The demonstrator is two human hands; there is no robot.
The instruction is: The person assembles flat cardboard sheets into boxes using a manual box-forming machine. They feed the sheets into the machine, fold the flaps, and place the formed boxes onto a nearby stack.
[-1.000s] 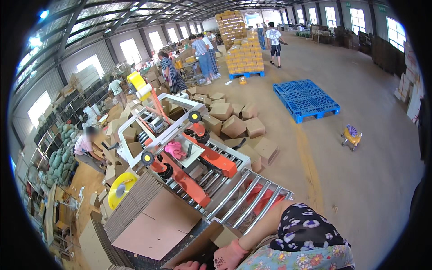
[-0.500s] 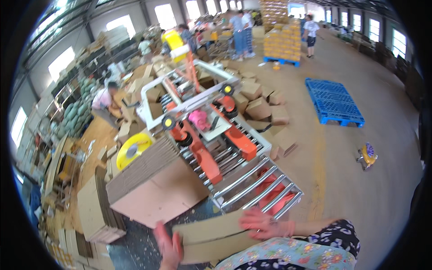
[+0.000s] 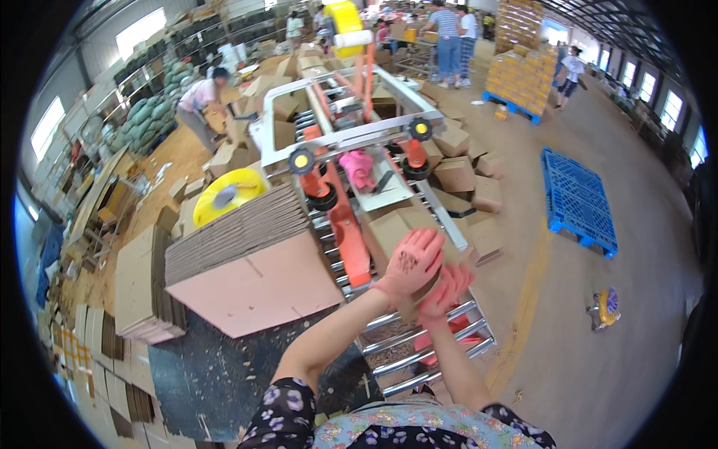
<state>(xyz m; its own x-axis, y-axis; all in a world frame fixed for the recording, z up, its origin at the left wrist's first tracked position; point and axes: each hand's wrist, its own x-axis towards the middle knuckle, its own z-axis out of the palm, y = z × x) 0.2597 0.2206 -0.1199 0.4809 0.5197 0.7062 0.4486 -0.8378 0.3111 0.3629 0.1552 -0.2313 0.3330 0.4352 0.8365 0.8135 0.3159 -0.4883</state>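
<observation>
A cardboard box (image 3: 387, 227) sits on the roller conveyor between the orange side belts of a carton sealing machine (image 3: 350, 239). My left hand (image 3: 413, 262), in a pink glove with a dark patch on its back, lies over the near end of the box with fingers stretched. Close beside it, my right hand (image 3: 446, 293), also in a pink glove, is against the box's near right side. Its fingers are extended, and the left hand partly covers the box there. Chrome rollers (image 3: 400, 364) run below my wrists, with red cloth-like material under them.
Stacked flat cardboard (image 3: 254, 262) stands left of the machine on a dark tabletop (image 3: 239, 374), with another stack (image 3: 138, 288) farther left. A yellow tape roll (image 3: 247, 187) is behind. Loose boxes (image 3: 456, 172) flank the machine. A blue pallet (image 3: 580, 198) lies right; a person (image 3: 202, 108) bends at left.
Both hands have moved forward and to the right, bringing the box from the dark tabletop onto the conveyor. My left hand has crossed to the box's near end. The view has shifted too.
</observation>
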